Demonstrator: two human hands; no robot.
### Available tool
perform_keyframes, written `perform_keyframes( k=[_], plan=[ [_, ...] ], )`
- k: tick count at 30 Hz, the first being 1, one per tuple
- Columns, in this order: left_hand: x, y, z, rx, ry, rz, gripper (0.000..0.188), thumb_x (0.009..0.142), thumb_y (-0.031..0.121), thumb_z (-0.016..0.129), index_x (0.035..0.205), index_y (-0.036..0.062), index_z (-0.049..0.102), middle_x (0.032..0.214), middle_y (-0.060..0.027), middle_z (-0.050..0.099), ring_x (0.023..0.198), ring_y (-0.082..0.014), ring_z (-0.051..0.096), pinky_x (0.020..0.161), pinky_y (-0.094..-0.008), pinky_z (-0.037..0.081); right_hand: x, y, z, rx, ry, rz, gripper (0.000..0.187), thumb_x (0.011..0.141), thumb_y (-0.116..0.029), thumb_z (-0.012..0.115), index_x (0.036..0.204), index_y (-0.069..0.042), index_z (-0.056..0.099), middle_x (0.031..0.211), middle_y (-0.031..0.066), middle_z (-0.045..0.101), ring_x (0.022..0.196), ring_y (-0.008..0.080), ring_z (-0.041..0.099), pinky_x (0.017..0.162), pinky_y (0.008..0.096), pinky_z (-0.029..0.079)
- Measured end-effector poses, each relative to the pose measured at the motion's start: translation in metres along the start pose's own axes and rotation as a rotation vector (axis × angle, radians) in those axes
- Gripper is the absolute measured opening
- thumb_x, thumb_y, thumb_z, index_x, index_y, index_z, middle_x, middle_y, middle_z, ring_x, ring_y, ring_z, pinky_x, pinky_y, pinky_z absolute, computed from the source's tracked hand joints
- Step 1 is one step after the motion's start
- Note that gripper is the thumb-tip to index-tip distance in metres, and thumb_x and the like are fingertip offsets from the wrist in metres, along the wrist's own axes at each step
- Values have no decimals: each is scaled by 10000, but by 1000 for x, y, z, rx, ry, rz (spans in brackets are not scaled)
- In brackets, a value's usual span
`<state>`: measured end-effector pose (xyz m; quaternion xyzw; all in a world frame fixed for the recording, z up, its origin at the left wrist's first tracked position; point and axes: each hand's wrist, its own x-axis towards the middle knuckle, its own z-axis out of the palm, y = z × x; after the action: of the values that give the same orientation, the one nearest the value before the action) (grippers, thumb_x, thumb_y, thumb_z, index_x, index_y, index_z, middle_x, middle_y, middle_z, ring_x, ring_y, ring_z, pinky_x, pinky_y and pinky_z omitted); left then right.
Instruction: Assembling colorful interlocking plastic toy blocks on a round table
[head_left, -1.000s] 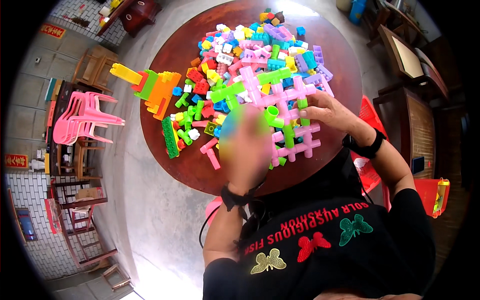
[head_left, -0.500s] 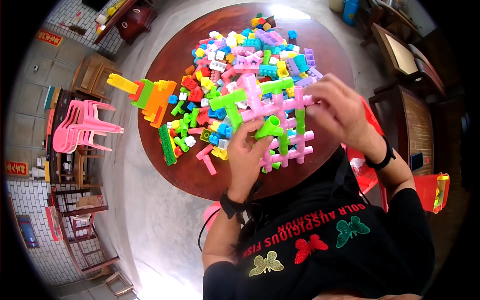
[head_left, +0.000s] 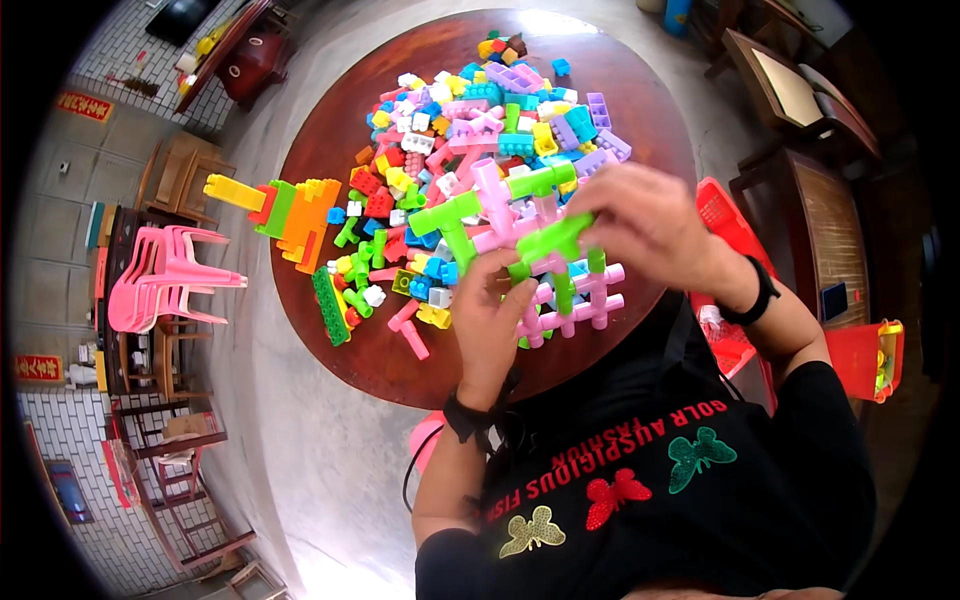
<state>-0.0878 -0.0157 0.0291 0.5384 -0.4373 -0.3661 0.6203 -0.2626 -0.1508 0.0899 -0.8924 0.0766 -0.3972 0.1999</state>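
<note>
A lattice of pink and green toy pipe pieces [head_left: 600,304] stands over the near right part of the table. The fingers of my left hand [head_left: 488,325] are closed on its left side. My right hand [head_left: 650,225], slightly blurred, pinches a green pipe piece [head_left: 556,238] in front of the lattice. The lower left end of that piece comes close to my left fingertips; whether it is joined to anything there I cannot tell. Part of the lattice is hidden behind both hands. Just left of my left hand lies a loose pink T-shaped pipe piece [head_left: 408,326].
A heap of mixed toy bricks [head_left: 418,143] covers the middle of the round brown table [head_left: 330,130]. At its left edge stand an orange, green and yellow brick build [head_left: 305,215] and a green brick plate [head_left: 330,305]. Stacked pink stools [head_left: 165,275] and a red crate [head_left: 720,215] are nearby.
My right hand has moved left from the upper right pink pipe to the green pipe piece, which has turned and risen slightly. My left hand stays at the lattice's left side.
</note>
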Motion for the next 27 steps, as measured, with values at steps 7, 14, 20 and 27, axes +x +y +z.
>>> perform_keyframes(
  k=[7,14,20,27],
  plan=[
    [3,-7,-5,-107,77,31,260,819,-76,591,1062,4,550,920,-36,565,774,-97,536,673,-224,449,-13,49,-6,639,320,496,154,882,-112,614,1012,-35,586,785,-15,568,712,47,529,613,204,426],
    [-1,-8,-2,-67,80,58,244,804,-84,604,1033,-9,565,1076,-85,573,820,-116,563,703,-239,475,-13,48,0,768,286,574,124,901,-125,589,983,-32,590,819,4,599,728,44,547,621,197,442],
    [-1,-7,-4,-101,62,46,271,808,-90,592,1056,1,534,1045,-66,553,879,-131,558,758,-251,488,-12,43,-2,770,224,572,120,884,-109,602,971,-27,588,842,0,597,768,46,548,666,200,449],
    [0,-11,-4,-127,76,71,253,818,-66,609,1054,-2,545,1050,-74,560,873,-131,564,738,-253,496,-10,38,0,848,141,525,157,873,-77,599,1012,-6,586,897,-3,591,843,47,529,765,217,445]
  ],
)
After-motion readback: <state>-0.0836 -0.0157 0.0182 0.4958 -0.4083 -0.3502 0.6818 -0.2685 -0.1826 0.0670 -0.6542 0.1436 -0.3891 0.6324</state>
